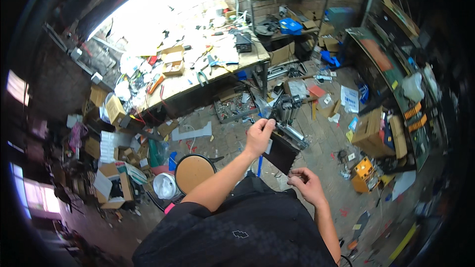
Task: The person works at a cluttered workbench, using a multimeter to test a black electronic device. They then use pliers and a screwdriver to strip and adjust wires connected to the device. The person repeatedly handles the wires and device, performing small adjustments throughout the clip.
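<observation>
Head view | left hand (pixel 259 137) pinched, contents unclear, 10 o'clock of dark panel (pixel 281 155) | right hand (pixel 308 185) near 5 o'clock corner, grip unclear | ideally support both ends

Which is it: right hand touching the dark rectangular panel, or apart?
Cannot tell: the head view shows the right hand by the lower corner of the dark rectangular panel, but neither contact nor gap shows plainly.

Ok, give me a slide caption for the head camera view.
Left hand and right hand at a dark sheet above a cluttered floor, with a messy workbench beyond.
</observation>
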A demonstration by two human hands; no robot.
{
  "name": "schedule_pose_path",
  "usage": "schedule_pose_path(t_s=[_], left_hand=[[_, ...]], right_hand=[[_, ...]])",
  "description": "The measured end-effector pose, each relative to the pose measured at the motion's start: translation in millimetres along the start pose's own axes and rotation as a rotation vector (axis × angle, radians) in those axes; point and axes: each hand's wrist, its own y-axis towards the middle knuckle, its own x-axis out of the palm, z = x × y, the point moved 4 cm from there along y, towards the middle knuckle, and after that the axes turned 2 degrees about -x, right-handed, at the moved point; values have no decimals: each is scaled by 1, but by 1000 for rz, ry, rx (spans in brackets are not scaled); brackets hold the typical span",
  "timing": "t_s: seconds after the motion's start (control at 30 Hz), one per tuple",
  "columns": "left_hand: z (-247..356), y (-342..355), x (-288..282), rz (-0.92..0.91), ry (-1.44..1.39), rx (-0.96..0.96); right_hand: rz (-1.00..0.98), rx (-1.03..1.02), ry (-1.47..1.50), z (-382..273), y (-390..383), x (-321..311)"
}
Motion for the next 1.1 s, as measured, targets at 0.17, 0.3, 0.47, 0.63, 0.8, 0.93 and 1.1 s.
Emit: schedule_pose_path(t_s=[0.17,0.3,0.47,0.63,0.8,0.93,1.1], left_hand=[[-15,33,-109,121,6,-81],[-30,46,-189,171,2,-140],[-43,67,-246,208,21,-182],[-49,82,-264,160,-18,-204],[-70,84,-267,108,-171,-321],[-49,79,-250,49,-288,-319],[-25,57,-223,-81,-98,-308]], right_hand=[[137,63,-18,-28,46,-31],[417,134,164,-18,77,-72],[650,217,449,55,81,-141],[799,399,540,145,59,-166],[706,607,353,183,56,-156],[650,651,272,177,81,-143],[573,538,281,157,147,-140]])
